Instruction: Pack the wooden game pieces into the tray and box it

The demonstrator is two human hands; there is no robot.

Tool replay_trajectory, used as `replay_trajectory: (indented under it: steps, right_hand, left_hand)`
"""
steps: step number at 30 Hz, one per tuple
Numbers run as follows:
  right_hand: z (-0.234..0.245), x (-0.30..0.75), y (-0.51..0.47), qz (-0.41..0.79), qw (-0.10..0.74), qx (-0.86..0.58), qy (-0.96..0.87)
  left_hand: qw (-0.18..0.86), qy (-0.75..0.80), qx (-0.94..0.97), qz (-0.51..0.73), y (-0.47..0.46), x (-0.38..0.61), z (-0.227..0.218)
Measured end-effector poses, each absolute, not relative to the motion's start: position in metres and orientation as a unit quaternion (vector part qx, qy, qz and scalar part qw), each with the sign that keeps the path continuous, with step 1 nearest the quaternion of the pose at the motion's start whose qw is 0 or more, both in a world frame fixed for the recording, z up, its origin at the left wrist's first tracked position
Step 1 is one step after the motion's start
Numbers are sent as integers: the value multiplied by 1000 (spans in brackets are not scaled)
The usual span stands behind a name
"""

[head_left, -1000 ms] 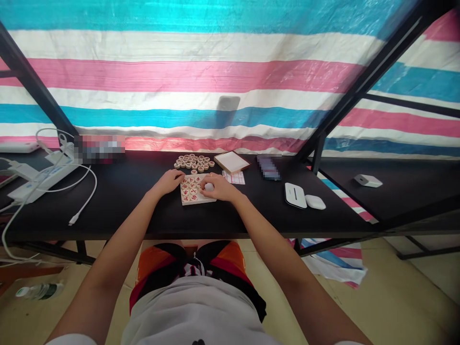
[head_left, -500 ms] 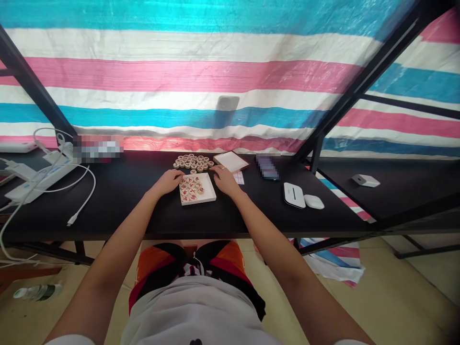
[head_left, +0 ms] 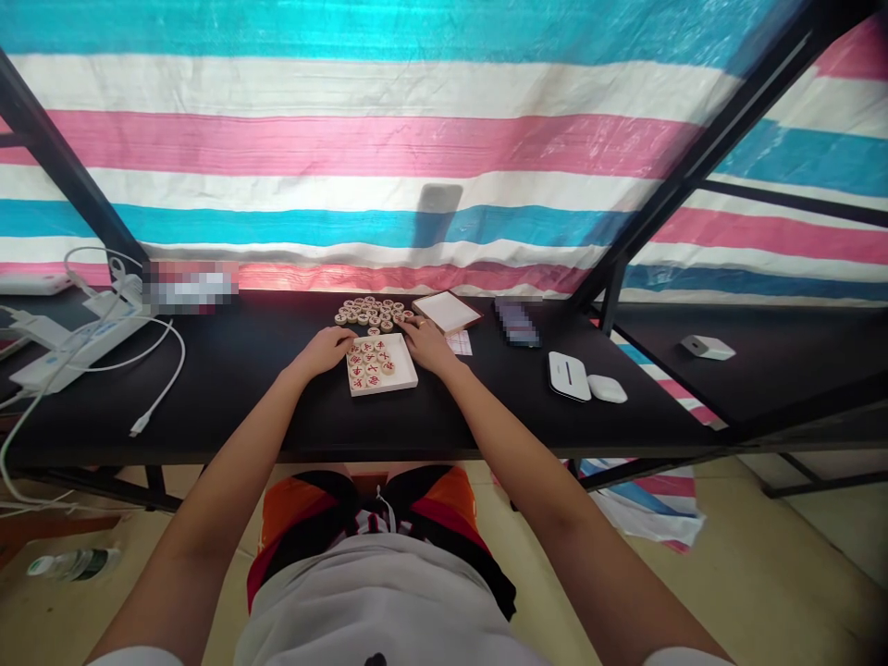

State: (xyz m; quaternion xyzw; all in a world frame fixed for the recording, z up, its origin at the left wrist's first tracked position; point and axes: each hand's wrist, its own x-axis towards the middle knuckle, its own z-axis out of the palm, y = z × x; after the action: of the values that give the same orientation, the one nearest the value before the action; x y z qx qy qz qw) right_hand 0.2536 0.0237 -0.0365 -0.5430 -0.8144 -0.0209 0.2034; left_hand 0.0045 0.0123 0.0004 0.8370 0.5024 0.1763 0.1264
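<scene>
A shallow white box (head_left: pixel 400 370) lies on the black desk, its left part filled with round Chinese chess pieces (head_left: pixel 370 363) marked in red. My left hand (head_left: pixel 328 351) rests at the box's upper left corner, fingers curled against its edge. Behind the box, more chess pieces (head_left: pixel 362 311) lie in a loose pile. My right hand (head_left: pixel 425 342) reaches over the box's right side, fingers stretched out, the tips at the pile's right end. They appear to touch a piece there; none shows lifted.
Right of the pile are a box lid (head_left: pixel 448 313) and a paper sheet (head_left: pixel 459 343). Farther right lie a blurred phone (head_left: pixel 517 322), a white device (head_left: pixel 569 376) and a small white case (head_left: pixel 607 388). A power strip (head_left: pixel 83 351) with cables occupies the left.
My right hand has moved slightly left and forward, its fingertips now over the right end of the pile. My left hand stays at the box corner.
</scene>
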Motion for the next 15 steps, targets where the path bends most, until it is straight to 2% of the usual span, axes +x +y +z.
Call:
replay_trajectory:
  steps: [7, 15]
  right_hand:
    - [-43, 253, 29, -11, 193, -483, -854]
    - [-35, 253, 22, -26, 209, -549, -809]
  left_hand:
    - [131, 501, 835, 186, 14, 3, -1]
    - [138, 500, 834, 189, 13, 4, -1]
